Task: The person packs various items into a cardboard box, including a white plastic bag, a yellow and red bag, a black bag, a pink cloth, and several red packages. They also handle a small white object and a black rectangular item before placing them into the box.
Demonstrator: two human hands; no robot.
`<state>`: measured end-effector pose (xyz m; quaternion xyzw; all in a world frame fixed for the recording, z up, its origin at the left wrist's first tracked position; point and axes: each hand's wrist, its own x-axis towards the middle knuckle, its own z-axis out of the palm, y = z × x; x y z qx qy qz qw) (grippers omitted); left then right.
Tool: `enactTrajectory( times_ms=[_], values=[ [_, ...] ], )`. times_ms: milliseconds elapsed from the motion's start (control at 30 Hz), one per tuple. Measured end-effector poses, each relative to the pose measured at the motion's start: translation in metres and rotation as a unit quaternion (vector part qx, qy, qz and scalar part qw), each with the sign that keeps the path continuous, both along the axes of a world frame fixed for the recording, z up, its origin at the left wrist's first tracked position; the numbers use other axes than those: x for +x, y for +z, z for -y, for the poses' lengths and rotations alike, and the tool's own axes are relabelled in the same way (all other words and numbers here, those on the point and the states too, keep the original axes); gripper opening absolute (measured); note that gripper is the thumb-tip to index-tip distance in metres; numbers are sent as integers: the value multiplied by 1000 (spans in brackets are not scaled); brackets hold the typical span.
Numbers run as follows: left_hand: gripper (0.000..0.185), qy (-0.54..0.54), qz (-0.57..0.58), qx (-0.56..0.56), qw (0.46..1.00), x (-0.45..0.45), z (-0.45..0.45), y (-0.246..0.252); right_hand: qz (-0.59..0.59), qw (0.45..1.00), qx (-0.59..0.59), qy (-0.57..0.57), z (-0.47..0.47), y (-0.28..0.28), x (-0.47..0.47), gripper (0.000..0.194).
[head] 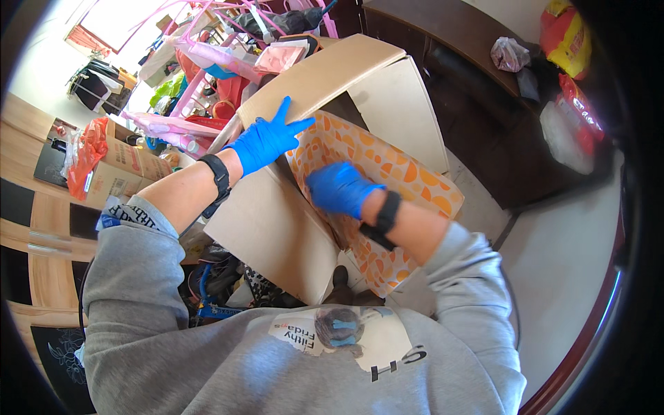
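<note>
Before me stands a large cardboard box (321,72) with its flaps spread open. An orange-and-white patterned sheet or liner (384,166) lies partly in it and folds out over the near right side. My left hand (270,137), in a blue glove, rests by the far left flap with its fingers spread and nothing seen in it. Over the patterned liner is my right hand (342,189), also blue-gloved, blurred and with curled fingers. Whether it grips the liner or anything else cannot be told.
Pink racks (192,88) with piled goods stand at the upper left. A smaller carton (122,166) with a red plastic bag (91,155) is at the left. A dark brown cabinet (467,31) with bags lies at the upper right. A blue-framed object (212,295) is below the near flap.
</note>
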<state>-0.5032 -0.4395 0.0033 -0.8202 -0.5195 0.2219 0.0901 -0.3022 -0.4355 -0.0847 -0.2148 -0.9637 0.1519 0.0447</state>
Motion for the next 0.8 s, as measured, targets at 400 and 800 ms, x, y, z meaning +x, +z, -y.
enactTrajectory(
  times_ms=[400,800],
  values=[
    [15,-95,-87,21,991,-8,17,-23,101,983,61,138,-161,35,71,38],
    [25,-114,-71,4,991,-16,-5,-15,-22,976,207,64,-115,30,138,21]
  ],
)
